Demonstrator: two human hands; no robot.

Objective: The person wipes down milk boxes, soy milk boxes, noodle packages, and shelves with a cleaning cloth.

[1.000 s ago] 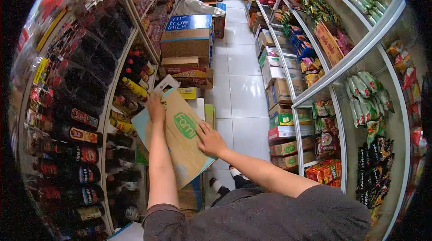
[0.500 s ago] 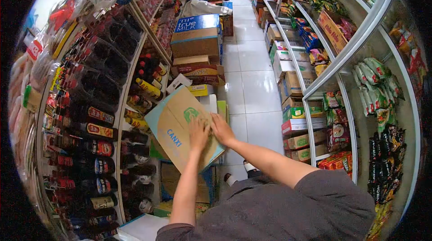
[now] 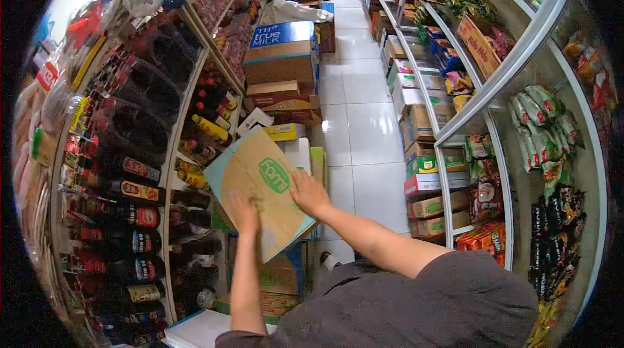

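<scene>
A flattened cardboard carton (image 3: 276,218) with a green "Fami" logo and light blue corners lies tilted in front of me, on top of other boxes. My left hand (image 3: 244,213) is laid on its middle, fingers stretched out and slightly blurred; it covers part of the print. Near the carton's right edge rests my right hand (image 3: 308,193), palm down with its fingers extended on the board. More folded cardboard (image 3: 279,276) is partly visible beneath, close to my body.
Dark sauce bottles (image 3: 142,190) fill the left shelf. Stacked milk cartons (image 3: 281,55) stand ahead beside the tiled aisle (image 3: 374,130). Glass-fronted shelves (image 3: 440,172) with snack packets run along the right. A white surface (image 3: 208,330) sits at the lower left.
My left hand has slid left and down across the carton, uncovering the green logo. My right hand has shifted slightly left and down. The carton has moved a little to the left.
</scene>
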